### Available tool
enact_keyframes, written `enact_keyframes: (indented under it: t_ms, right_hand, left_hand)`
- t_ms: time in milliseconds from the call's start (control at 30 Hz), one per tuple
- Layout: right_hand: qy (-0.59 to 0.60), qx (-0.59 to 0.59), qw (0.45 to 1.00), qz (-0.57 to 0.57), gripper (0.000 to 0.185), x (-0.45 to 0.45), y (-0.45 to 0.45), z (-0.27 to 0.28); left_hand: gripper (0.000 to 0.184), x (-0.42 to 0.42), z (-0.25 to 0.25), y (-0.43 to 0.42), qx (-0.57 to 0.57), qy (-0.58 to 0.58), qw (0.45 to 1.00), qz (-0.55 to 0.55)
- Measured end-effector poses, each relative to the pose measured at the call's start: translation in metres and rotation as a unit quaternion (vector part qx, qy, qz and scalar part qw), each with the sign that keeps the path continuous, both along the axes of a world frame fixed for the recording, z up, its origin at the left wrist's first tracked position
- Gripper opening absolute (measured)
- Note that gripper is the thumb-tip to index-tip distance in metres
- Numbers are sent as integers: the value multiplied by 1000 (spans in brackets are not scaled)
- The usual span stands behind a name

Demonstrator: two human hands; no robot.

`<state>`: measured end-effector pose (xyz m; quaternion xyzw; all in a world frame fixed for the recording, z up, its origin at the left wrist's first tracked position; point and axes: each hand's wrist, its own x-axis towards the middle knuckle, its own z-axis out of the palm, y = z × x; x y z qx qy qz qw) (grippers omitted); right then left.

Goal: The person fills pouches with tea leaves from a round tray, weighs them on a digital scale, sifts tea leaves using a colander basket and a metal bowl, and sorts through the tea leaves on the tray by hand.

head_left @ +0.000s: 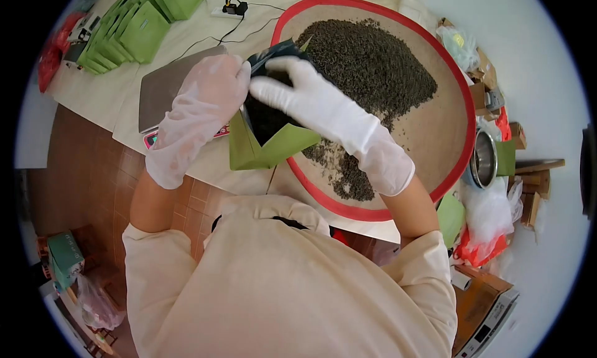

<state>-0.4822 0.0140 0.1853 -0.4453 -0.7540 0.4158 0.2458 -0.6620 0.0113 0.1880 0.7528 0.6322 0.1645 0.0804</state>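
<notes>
A green bag (273,149) with a dark lining stands open at the table's front edge, beside the scale. Dark loose leaf, which looks like dried tea, shows inside it. My left hand (219,87), in a white glove, is closed on the bag's left rim. Over the mouth of the bag is my gloved right hand (298,97), its thumb and fingers apart and nothing visible between them. A heap of the same dark tea leaves (373,65) lies on a round tray (457,128) with a red rim. Partly behind my left arm sits a flat scale (163,87).
Several green bags (143,34) stand in a row at the back left. A power strip (229,11) and cables lie behind the scale. To the right are a metal bowl (484,159), plastic bags (488,209) and cardboard boxes (482,302).
</notes>
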Motion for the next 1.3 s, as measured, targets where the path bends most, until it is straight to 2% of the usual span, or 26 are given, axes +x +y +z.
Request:
enact_keyframes:
  t_ms: [33,133,200,267,300,333,367,400,567,667,733,767,833,967,1033,1067,1100,1133,1167,1200,1233,1300]
  right_hand:
    - [-77,60,995,15,56,1,-5,-2]
    - [-112,114,984,82,48,12,2,9]
    - [-25,17,999,42,38,19,10,16]
    - [179,-96,979,-30,35,21,9,28]
    - [227,-118,963,-82,30,24,1,46]
    - [247,-70,955,-147,30,32,-2,43]
    - [246,-53,951,-178,32,44,-4,40]
    - [244,-37,946,-212,35,57,-6,34]
    - [161,-104,892,-411,40,128,-26,-68]
    - [94,-159,860,-475,41,157,-72,-142]
    - [121,-226,836,-486,42,167,-105,-179]
    - [122,-252,832,-479,41,166,-121,-186]
    - [134,-282,815,-488,40,165,-141,-208]
    - [126,-273,816,-493,34,153,-150,-201]
    - [120,-266,821,-491,33,154,-146,-201]
    - [111,-257,827,-487,32,154,-141,-201]
    - [108,-265,822,-492,32,152,-135,-198]
    - [102,-274,818,-494,31,151,-130,-194]
    - [92,-264,830,-483,31,149,-126,-192]
    - [80,-255,839,-474,32,147,-122,-191]
    - [84,-254,848,-458,32,146,-118,-194]
    - [89,-258,859,-434,33,141,-110,-195]
  left_hand:
    - [31,-3,-3,0,1,-5,1000,6]
    - [33,-10,-10,-1,19,-5,1000,9]
    - [34,-16,-12,2,-8,6,1000,24]
    - [35,-34,-15,6,3,13,1000,13]
    - [36,-43,-17,8,12,21,1000,3]
    - [36,-50,-11,7,12,21,1000,-1]
    - [37,-57,2,6,-41,-85,989,118]
    - [38,-65,10,6,-95,-187,950,232]
    - [37,-206,-15,59,-26,-292,934,204]
    - [32,-253,-29,87,-67,-302,918,249]
    - [30,-307,-64,119,-92,-319,903,274]
    - [29,-339,-103,140,-96,-387,868,294]
    - [28,-368,-147,163,-104,-453,831,305]
    - [30,-397,-183,172,-230,-570,740,273]
    - [37,-381,-161,153,-168,-497,782,335]
    - [47,-334,-137,132,-76,-385,829,399]
    - [54,-324,-124,110,-33,-313,884,345]
    - [57,-266,-89,72,50,-310,906,284]
    - [53,-284,-86,78,11,-277,905,324]
    - [63,-276,-74,69,39,-197,933,299]
    - [65,-306,-80,89,-52,-133,912,384]
    - [66,-320,-84,88,-56,-196,875,440]
